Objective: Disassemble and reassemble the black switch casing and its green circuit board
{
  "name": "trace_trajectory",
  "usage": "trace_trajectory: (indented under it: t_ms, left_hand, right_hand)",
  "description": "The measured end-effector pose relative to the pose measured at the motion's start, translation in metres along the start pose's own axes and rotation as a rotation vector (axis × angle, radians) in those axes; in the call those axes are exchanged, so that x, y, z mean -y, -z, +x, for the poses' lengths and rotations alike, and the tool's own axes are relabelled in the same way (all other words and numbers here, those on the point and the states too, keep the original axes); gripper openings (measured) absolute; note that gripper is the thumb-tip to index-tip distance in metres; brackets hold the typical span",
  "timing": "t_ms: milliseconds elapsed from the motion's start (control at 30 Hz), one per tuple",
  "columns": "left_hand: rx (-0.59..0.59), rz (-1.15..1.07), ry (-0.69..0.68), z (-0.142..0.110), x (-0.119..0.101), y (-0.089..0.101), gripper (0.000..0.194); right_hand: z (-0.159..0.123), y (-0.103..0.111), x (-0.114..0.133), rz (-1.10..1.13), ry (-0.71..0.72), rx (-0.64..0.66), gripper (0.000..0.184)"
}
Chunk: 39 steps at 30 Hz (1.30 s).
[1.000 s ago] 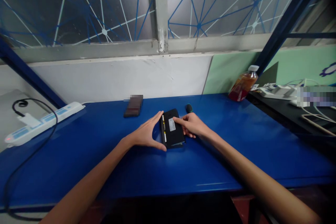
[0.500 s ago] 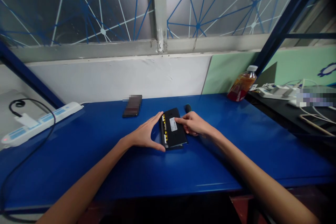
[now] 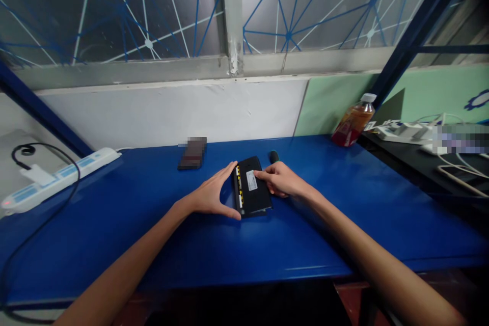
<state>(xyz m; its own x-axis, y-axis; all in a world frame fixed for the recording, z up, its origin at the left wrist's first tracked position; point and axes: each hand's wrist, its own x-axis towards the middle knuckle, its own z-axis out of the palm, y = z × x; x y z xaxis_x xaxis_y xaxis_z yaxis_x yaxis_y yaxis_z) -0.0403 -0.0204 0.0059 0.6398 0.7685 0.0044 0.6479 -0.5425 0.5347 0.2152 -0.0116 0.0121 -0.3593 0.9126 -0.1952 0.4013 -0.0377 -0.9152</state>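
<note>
A black network switch (image 3: 260, 194) lies on the blue table, with a row of yellow ports along its left side and a white label on its upper face. The near edge of its casing shows a gap between upper and lower parts. My left hand (image 3: 209, 196) spans the port side, fingertips at the far left corner and thumb at the near left corner. On the right side, my right hand (image 3: 281, 179) grips the edge, its thumb on top by the label and its other fingers curled and partly hidden. Just behind it lies a dark handle (image 3: 274, 156) with a green rim, partly covered by the hand.
A dark phone (image 3: 192, 154) lies at the back of the blue table (image 3: 305, 249). At left is a white power strip (image 3: 63, 181) with a black cable. A drink bottle (image 3: 353, 121) stands back right, beside a black surface (image 3: 431, 170) with cables.
</note>
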Motion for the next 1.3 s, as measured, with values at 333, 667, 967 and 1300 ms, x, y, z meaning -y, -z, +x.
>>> trace_trajectory:
  t_ms: [333,667,967,1300]
  left_hand:
    - [-0.003,0.004,-0.015,-0.001,0.000,0.001,0.134]
    - [0.003,-0.003,-0.006,-0.001,-0.002,0.001,0.133]
    - [0.016,0.007,0.015,-0.001,-0.003,0.002,0.134]
    - [0.015,-0.006,0.007,-0.001,-0.003,0.002,0.133]
  right_hand:
    - [-0.006,0.005,0.010,0.058,-0.055,-0.004,0.051]
    - [-0.002,0.002,0.005,0.092,-0.069,0.052,0.048]
    - [0.000,0.003,0.000,0.086,-0.072,0.057,0.050]
    - [0.000,-0.001,0.001,0.066,-0.073,0.057,0.048]
